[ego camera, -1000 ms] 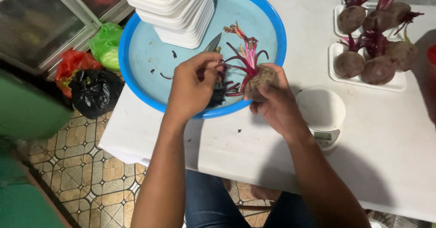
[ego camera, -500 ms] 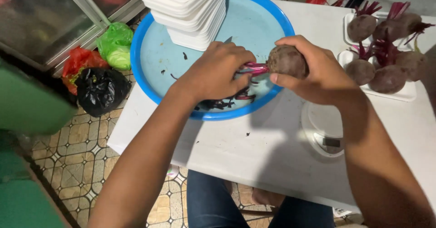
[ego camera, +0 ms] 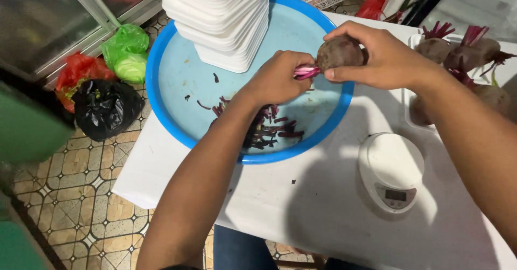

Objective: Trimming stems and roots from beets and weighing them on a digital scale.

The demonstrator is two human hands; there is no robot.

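left hand (ego camera: 280, 79) curled shut, right hand (ego camera: 377, 57) clasped beside it, forearms converging

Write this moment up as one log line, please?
right hand: grips beet | left hand: at pink stem stubs | below: blue basin, cut stems | near: white scale

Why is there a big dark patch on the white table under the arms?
In the head view, light from above throws the arms' soft shadow across the white table beside the small scale. The beetroot, left hand and right hand look fairly sharp, while the green shape at the left edge is blurred.
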